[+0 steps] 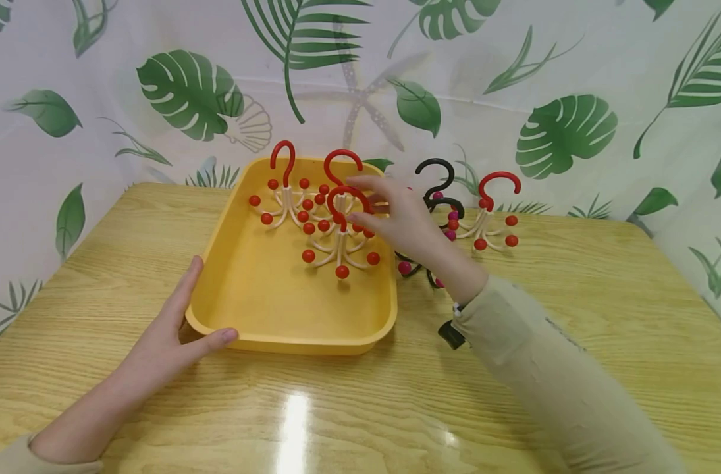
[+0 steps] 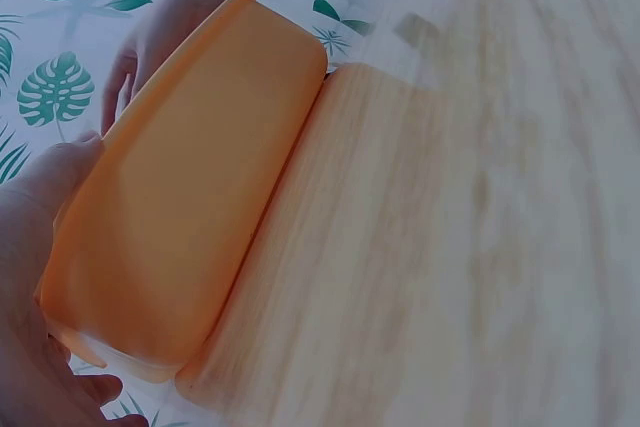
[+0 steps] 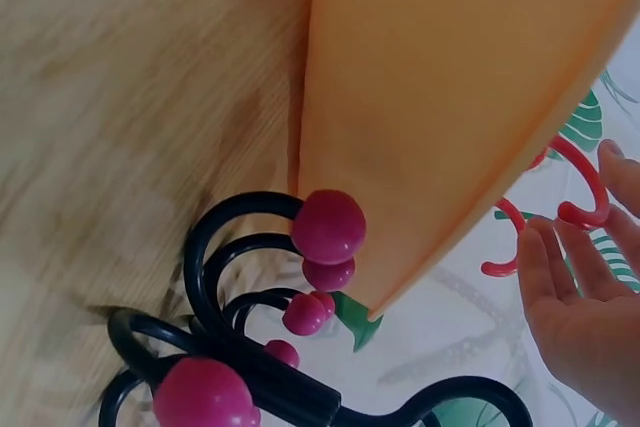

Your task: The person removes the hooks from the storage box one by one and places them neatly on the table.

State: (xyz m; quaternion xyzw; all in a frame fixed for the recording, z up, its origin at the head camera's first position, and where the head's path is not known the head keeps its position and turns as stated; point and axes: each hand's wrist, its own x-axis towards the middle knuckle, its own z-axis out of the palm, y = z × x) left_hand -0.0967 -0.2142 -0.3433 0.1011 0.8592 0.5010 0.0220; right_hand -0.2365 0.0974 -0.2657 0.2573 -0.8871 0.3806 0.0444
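Note:
My left hand (image 1: 159,342) holds the front left corner of a yellow plastic tray (image 1: 295,343), thumb along the front rim and fingers against the left side. My right hand (image 1: 410,220) reaches over the tray's right rim. Its thumb and fingers stand apart around the red hook of the front rotating hook rack (image 1: 342,245), which has cream arms tipped with red balls. Behind it, partly hidden, is a second rack with a red hook (image 1: 335,155). Another red and cream rack (image 1: 286,197) stands at the tray's back left.
Right of the tray, black hook racks (image 1: 437,162) with magenta balls stand partly behind my right hand. Beside them is one more red and cream rack (image 1: 484,217). A leaf-patterned cloth (image 1: 467,52) hangs behind the wooden table (image 1: 218,408).

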